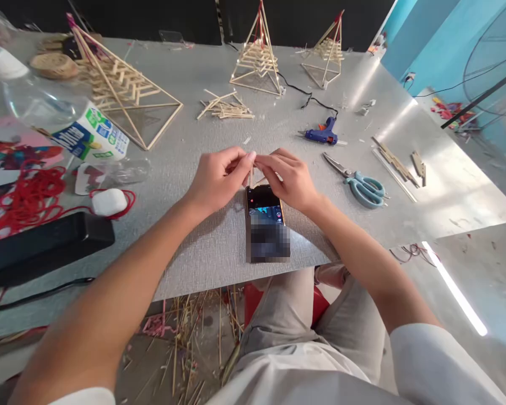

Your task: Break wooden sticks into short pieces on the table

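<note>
Both hands meet above the near edge of the grey table (202,253). The left hand (219,181) and right hand (289,181) come fingertip to fingertip, each pinched tight on a thin wooden stick (252,175). The stick hangs between them, just over the top of a phone (263,211) that lies flat on the table. We cannot tell whether a second sliver is in the same pinch.

Right of the hands, close by, lie scissors (360,184); beyond them is a blue glue gun (322,134) with its cord. Further back there is a loose pile of sticks (226,107) and three stick pyramids: large (122,93), middle (258,59), small (326,53).

On the left are a plastic bottle (73,129), red string (29,197), a white case (108,201) and a black box (42,244).
</note>
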`<move>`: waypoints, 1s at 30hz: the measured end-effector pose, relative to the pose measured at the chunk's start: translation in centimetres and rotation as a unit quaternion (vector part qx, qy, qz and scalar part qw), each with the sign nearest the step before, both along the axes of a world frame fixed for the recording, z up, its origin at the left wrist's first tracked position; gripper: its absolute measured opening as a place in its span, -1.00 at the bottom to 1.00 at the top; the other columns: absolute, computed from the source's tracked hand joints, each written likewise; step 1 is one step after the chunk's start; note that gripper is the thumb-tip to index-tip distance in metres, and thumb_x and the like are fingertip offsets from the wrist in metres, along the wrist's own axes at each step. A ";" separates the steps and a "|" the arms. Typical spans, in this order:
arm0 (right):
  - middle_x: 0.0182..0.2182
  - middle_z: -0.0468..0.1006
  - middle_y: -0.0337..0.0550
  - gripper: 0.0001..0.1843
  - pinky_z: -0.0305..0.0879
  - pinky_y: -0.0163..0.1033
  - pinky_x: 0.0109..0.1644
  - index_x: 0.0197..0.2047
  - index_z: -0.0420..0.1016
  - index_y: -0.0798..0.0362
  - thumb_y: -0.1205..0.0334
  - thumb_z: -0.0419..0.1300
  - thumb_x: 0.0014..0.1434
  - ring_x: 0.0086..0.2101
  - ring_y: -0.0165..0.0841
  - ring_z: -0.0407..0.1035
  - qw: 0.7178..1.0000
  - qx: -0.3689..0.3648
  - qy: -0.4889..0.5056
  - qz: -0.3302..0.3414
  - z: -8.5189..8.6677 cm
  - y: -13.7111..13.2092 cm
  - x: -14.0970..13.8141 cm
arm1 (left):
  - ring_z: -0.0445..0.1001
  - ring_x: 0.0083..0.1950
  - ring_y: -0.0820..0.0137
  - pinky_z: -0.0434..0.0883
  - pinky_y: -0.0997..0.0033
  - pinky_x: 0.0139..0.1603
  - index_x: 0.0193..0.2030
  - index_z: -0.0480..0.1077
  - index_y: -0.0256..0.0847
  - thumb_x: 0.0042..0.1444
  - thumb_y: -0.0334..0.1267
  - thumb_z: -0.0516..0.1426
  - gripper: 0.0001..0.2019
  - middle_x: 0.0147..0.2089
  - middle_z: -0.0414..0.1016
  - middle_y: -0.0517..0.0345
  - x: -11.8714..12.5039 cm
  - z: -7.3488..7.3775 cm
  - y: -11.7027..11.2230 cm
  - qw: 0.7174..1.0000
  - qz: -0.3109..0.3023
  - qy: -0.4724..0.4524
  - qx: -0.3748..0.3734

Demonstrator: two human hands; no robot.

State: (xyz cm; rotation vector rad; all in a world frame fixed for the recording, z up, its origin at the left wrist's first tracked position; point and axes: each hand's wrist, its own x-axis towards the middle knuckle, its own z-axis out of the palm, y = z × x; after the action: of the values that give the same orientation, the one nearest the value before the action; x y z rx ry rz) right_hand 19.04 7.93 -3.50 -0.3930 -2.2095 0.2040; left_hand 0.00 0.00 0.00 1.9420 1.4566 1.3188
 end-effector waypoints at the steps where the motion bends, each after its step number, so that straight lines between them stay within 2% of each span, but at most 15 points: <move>1: -0.22 0.70 -0.08 -0.61 0.47 -0.16 -0.05 0.07 0.64 0.03 0.18 -0.04 0.63 -0.18 -0.32 0.51 1.000 0.001 -0.006 -0.006 0.0 0.0 0.0 | 0.36 -0.51 0.46 0.34 0.37 -0.43 -0.46 0.35 -0.14 0.50 0.05 0.11 -0.51 -0.55 0.43 0.21 0.0 -0.1 0.0 1.000 -0.001 0.002 0.000; 5: -0.22 0.66 -0.07 -0.60 0.44 -0.11 -0.01 0.05 0.63 0.00 0.13 -0.05 0.63 -0.16 -0.28 0.49 0.999 -0.011 -0.021 -0.033 0.4 0.1 0.2 | 0.38 -0.50 0.44 0.32 0.38 -0.44 -0.37 0.39 -0.13 0.49 0.09 0.11 -0.56 -0.53 0.47 0.21 0.2 -0.4 0.0 1.000 -0.005 0.010 0.007; 10: -0.23 0.67 -0.05 -0.58 0.39 -0.08 -0.02 0.02 0.65 -0.01 0.11 -0.05 0.64 -0.15 -0.25 0.49 0.998 0.002 -0.031 -0.050 0.9 -0.3 0.3 | 0.35 -0.49 0.44 0.28 0.35 -0.37 -0.29 0.39 -0.12 0.51 0.04 0.08 -0.62 -0.47 0.50 0.21 0.3 -0.7 -0.2 0.994 0.027 0.081 0.068; 16: -0.25 0.66 -0.05 -0.58 0.34 -0.05 -0.01 0.05 0.64 -0.03 0.13 -0.06 0.63 -0.12 -0.20 0.47 0.996 0.005 -0.043 -0.079 1.0 -1.0 0.2 | 0.33 -0.49 0.44 0.27 0.34 -0.36 -0.32 0.34 -0.11 0.53 0.05 0.04 -0.60 -0.48 0.44 0.23 0.5 -0.9 -0.2 0.991 0.042 0.090 0.090; 21: -0.24 0.68 -0.07 -0.61 0.36 -0.07 -0.02 0.00 0.65 -0.02 0.14 -0.03 0.61 -0.15 -0.23 0.49 0.996 -0.006 -0.033 -0.077 1.0 -0.9 0.1 | 0.32 -0.49 0.45 0.25 0.35 -0.37 -0.33 0.34 -0.12 0.51 0.00 0.06 -0.62 -0.49 0.42 0.25 0.6 -1.2 -0.1 0.991 0.051 0.085 0.094; 30: -0.22 0.70 -0.09 -0.73 0.43 -0.09 -0.02 -0.03 0.63 -0.01 0.21 0.08 0.52 -0.13 -0.22 0.51 0.995 -0.080 -0.005 -0.061 0.6 -0.8 -0.3 | 0.32 -0.45 0.42 0.29 0.33 -0.32 -0.32 0.39 -0.11 0.49 -0.01 0.07 -0.65 -0.46 0.45 0.22 0.3 -1.1 -0.1 0.989 0.054 0.107 0.088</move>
State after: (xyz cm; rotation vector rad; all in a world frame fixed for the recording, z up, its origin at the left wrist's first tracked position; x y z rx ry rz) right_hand 18.79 7.12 -2.88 -0.6177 -2.1772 0.3149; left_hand 0.30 -0.07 -1.08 2.2043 1.6138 1.3608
